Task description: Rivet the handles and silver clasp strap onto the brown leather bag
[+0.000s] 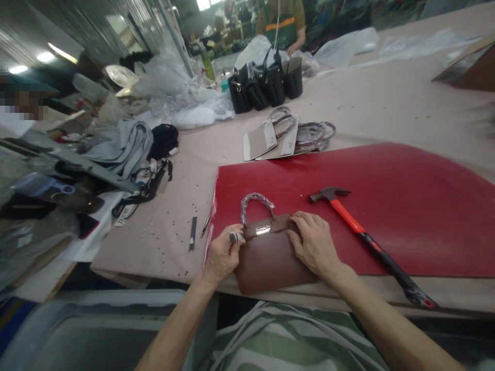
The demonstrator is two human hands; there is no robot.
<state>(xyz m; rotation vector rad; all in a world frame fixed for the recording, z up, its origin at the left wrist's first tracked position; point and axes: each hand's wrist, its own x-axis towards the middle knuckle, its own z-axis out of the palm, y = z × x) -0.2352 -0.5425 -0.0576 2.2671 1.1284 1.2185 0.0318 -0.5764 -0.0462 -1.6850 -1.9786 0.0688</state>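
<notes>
A brown handbag panel (270,260) lies at the table's front edge, partly on a red sheet (406,206). It has a shiny metal plate near its top and one plastic-wrapped handle (256,198) standing up. My left hand (223,253) is closed on its upper left corner. A small silvery metal piece (235,237) shows at those fingers; whether it is worn or held I cannot tell. My right hand (314,241) pinches the upper right corner between thumb and fingers. To the right lies a claw hammer (358,226) with a red and black handle, touched by neither hand.
Left of the red sheet are a cutter blade (193,233), a thin pen-like tool (206,224) and scattered dark bits. Flat panels with wrapped handles (268,139) lie behind, then several black bags (265,85). A person (282,28) is across the table. A grey bin (116,309) stands below left.
</notes>
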